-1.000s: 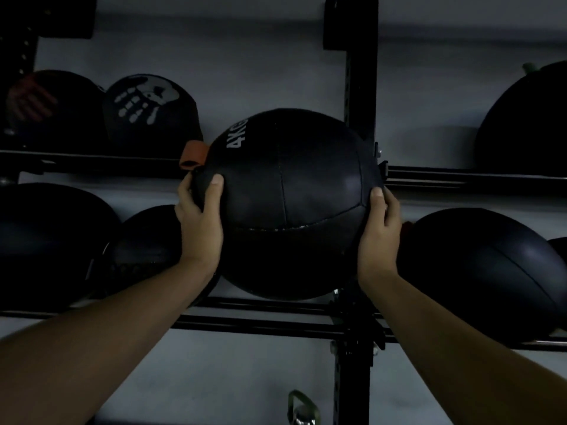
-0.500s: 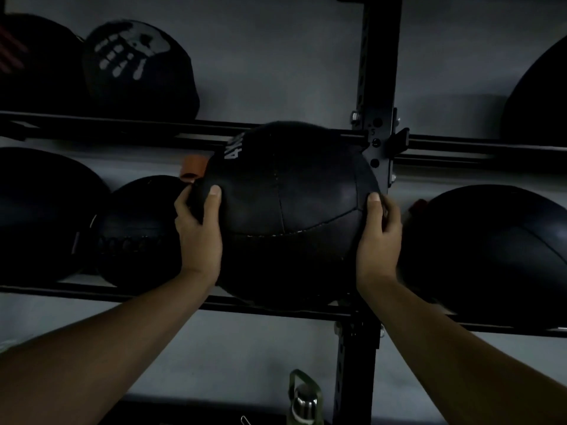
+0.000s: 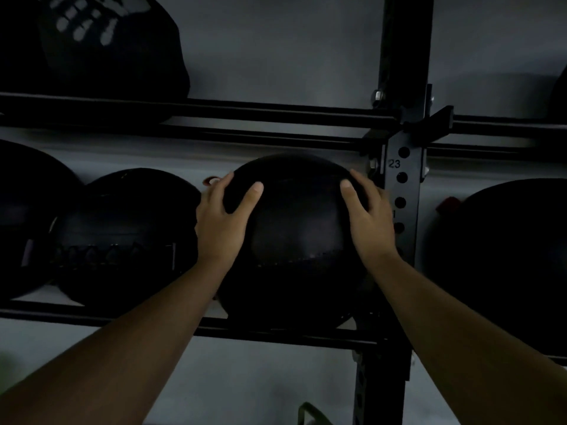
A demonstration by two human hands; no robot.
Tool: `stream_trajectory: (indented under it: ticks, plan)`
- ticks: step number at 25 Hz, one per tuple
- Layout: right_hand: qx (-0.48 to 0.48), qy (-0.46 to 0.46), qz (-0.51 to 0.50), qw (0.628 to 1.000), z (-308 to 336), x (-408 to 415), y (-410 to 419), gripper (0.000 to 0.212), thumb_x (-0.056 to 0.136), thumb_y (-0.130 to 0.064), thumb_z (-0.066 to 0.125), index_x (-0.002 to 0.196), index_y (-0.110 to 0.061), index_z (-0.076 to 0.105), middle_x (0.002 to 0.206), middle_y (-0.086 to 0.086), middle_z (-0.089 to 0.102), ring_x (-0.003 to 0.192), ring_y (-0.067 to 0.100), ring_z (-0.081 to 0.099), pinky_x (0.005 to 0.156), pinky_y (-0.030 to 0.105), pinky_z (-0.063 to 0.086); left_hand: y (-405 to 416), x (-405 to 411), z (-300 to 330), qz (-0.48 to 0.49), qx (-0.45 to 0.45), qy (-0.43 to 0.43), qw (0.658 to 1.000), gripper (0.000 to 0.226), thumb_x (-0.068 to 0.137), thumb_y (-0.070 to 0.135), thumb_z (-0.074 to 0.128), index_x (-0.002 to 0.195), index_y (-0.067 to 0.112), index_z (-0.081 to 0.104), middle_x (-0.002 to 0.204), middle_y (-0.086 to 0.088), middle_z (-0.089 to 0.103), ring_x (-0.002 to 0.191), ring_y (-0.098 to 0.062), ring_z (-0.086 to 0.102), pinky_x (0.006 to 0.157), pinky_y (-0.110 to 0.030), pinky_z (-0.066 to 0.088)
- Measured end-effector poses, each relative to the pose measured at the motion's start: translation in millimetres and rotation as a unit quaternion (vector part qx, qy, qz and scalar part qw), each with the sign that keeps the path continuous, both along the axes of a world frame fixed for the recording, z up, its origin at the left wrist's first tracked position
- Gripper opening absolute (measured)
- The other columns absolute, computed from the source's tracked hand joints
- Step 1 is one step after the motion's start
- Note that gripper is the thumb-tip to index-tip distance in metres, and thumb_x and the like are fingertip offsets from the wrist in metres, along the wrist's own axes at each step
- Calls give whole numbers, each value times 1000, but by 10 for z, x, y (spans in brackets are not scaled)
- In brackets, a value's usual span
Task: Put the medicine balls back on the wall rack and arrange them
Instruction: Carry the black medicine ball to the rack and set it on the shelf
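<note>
My left hand (image 3: 221, 221) and right hand (image 3: 369, 220) clasp the medicine ball (image 3: 296, 240), now lowered onto the rack's lower rails (image 3: 92, 315), squeezed between a neighbouring ball (image 3: 122, 237) and the upright post (image 3: 402, 191); little side room.

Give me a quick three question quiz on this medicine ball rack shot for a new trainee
1. True or false: both hands are on the medicine ball.
2. Which printed number shows on the black upright post? A) 23 B) 40 C) 7
3. Fill in: the ball on the upper shelf bears a pale ___ print.

Key: 1 true, the left hand and right hand grip its sides. 2 A. 3 hand.
</note>
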State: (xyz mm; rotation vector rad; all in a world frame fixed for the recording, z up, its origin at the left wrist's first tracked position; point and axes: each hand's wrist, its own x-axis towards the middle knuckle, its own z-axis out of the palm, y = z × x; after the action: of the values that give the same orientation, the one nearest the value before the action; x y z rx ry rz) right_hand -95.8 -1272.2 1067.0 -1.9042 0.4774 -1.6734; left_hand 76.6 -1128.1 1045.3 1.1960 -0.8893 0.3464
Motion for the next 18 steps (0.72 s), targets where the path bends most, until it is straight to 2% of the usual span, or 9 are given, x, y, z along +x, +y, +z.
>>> stream_trajectory:
  ticks: [6,10,12,14,16,18]
  plan:
    - [2,1,-33,999,54,163,-85,52,95,-69,42,142,-50,52,152,2,45,146,25,39,123,57,26,-150,117,78,15,0,8,1000,80,74,85,54,144,46,52,156,5,45,148,-19,40,123,-53,31]
    - [-1,39,-13,999,62,43,-18,58,98,-68,39,151,-46,44,161,2,40,152,25,36,125,54,26,-16,85,78,-6,41,-3,999,82,78,84,54,149,44,47,160,5,41,150,-19,38,123,-53,34]
    - [-4,98,-26,995,58,-10,19,64,100,-69,31,159,-44,31,171,3,27,160,26,21,129,53,17,68,52,93,-21,78,-9,997,86,81,84,51,156,42,39,165,4,36,153,-20,34,124,-53,33]
    - [8,148,-28,989,19,-86,83,70,100,-70,27,164,-41,17,176,4,13,163,26,8,129,51,9,160,16,73,-12,125,-13,992,87,87,82,46,162,41,26,173,2,23,159,-24,24,127,-54,26]
    - [24,163,-21,986,-98,-181,170,73,101,-69,28,165,-40,10,177,4,5,163,25,3,128,49,7,278,-26,-17,10,181,-25,983,85,93,78,39,165,41,14,176,1,11,162,-26,15,129,-54,18]
    - [31,151,-12,988,-315,-288,257,73,102,-65,34,165,-39,8,176,4,3,163,25,4,127,48,11,429,-68,-208,33,223,-41,973,84,95,76,38,165,41,7,177,1,8,162,-26,15,127,-51,18]
